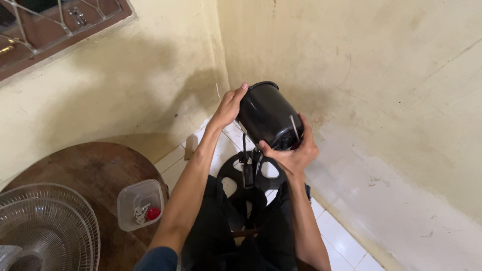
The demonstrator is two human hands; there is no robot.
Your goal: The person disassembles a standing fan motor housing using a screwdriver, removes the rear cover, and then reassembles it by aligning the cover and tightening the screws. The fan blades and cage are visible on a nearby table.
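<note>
I hold a black, rounded fan motor housing point(266, 114) up in front of me, tilted, near the corner of two yellow walls. My left hand point(229, 106) grips its upper left side near the rim. My right hand point(295, 150) cups its lower end, where a thin metal shaft point(292, 129) sticks out. A black neck piece point(249, 168) hangs below the housing, over a round black fan base point(236, 173) on the white tiled floor between my legs.
A round dark wooden table point(95, 170) stands at left with wire fan grilles point(47, 226) and a clear plastic tub point(140, 203) holding screws and a red part. A barred window point(55, 25) is at upper left. Walls close in ahead and at right.
</note>
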